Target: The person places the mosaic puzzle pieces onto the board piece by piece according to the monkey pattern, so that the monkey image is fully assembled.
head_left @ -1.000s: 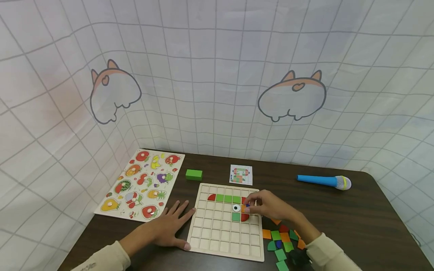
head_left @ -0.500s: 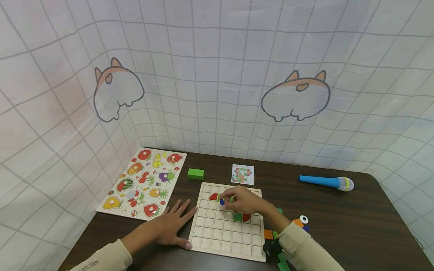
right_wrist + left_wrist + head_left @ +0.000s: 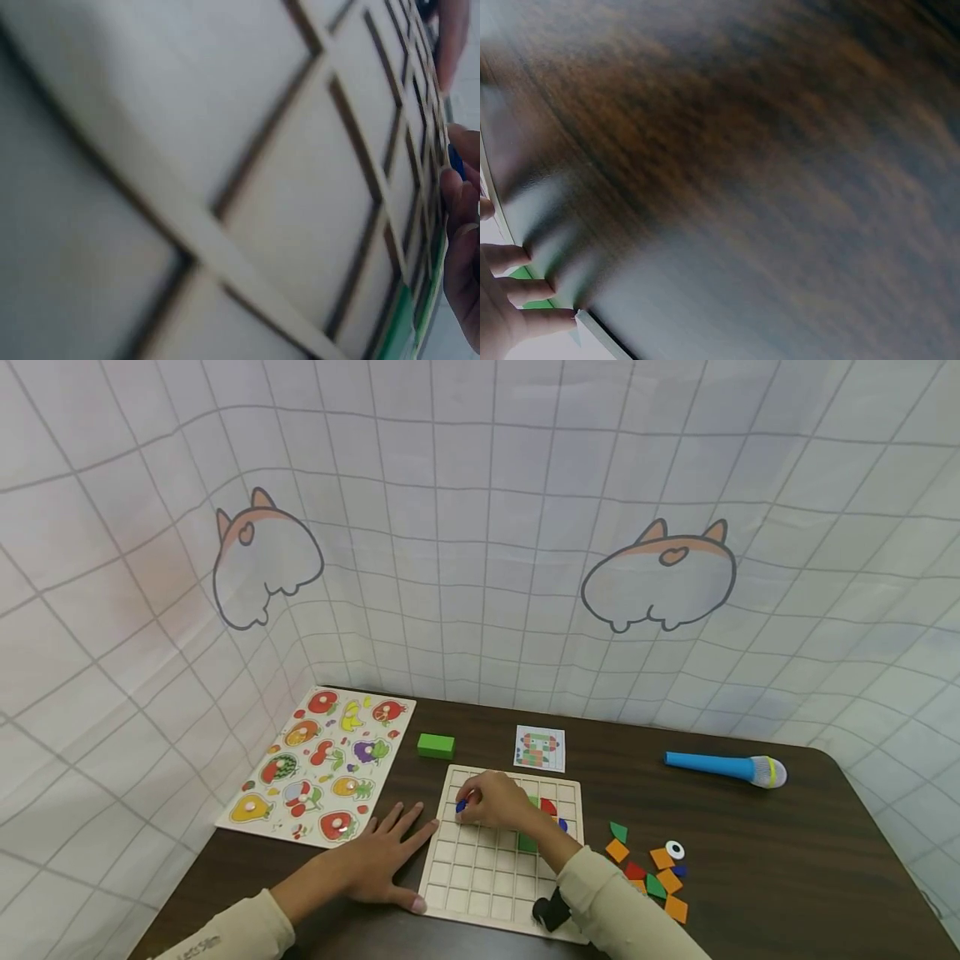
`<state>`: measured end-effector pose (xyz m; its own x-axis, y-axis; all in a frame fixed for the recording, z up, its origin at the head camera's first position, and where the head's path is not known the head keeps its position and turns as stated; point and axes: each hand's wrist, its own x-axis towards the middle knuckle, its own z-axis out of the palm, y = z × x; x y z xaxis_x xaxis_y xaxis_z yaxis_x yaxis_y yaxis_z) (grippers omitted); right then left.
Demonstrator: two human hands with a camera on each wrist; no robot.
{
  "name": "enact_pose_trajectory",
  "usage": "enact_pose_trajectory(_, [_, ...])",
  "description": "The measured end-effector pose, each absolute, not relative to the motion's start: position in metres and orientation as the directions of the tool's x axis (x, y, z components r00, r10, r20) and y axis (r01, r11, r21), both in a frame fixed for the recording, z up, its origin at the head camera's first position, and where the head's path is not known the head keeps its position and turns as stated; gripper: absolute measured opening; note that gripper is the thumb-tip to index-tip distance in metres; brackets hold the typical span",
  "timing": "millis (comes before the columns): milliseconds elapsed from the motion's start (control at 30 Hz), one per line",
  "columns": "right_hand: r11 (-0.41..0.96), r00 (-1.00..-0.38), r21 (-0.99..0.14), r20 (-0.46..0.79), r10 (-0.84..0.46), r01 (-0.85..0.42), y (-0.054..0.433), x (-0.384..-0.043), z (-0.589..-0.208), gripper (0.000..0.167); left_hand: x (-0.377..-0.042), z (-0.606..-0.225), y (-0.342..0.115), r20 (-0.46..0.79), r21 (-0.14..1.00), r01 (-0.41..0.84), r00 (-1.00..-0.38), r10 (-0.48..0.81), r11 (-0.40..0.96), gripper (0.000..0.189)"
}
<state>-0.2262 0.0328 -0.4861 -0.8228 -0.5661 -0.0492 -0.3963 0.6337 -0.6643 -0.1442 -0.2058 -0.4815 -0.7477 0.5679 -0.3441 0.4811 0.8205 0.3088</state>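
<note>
With twelve o'clock at the board's far edge, the left hand [image 3: 378, 864] lies at nine o'clock, fingers spread, thumb and forefinger against the left rim of the pale, square, wooden-looking grid board [image 3: 480, 881]. The board looks stiff, flat and fairly light; it could slide on the smooth, dark brown wood-grained surface [image 3: 765, 877], so its raised rim is the place to steady it. Off its three o'clock edge lie loose orange, green, red and blue flat tiles [image 3: 677, 908].

Over the board's ten o'clock area, the right hand [image 3: 495, 799] pinches a small, dark blue, glossy piece [image 3: 461, 807] between thumb and fingers; its outline is mostly covered. It is probably light, rigid and hard to break, but slick and easily dropped, best held by opposite edges with the fingertips. Whether it touches the board, I cannot tell.

Farther off are a white board with coloured fruit pictures [image 3: 352, 814] towards ten o'clock, a blue toy-like microphone [image 3: 712, 766] towards two, a white printed card [image 3: 540, 749] just past twelve, and a bright green rectangular block [image 3: 436, 745] at eleven.
</note>
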Motion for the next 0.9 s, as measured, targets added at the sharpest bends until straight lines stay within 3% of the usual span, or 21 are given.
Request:
enact_pose_trajectory(233, [0.663, -0.834, -0.643, -0.068, -0.547, -0.382, 0.0280, -0.2241, -0.4873, 0.024, -0.1446, -0.4805, -0.2056, -0.352, 0.300, 0.479, -0.748, 0.562, 0.825, 0.111])
enact_pose_trajectory(900, [0.680, -0.829, -0.577, -0.010, -0.559, -0.452, 0.0228, -0.2193, -0.4831, 0.011, -0.1465, -0.4858, -0.2066, -0.347, 0.296, 0.482, -0.750, 0.563, 0.825, 0.109])
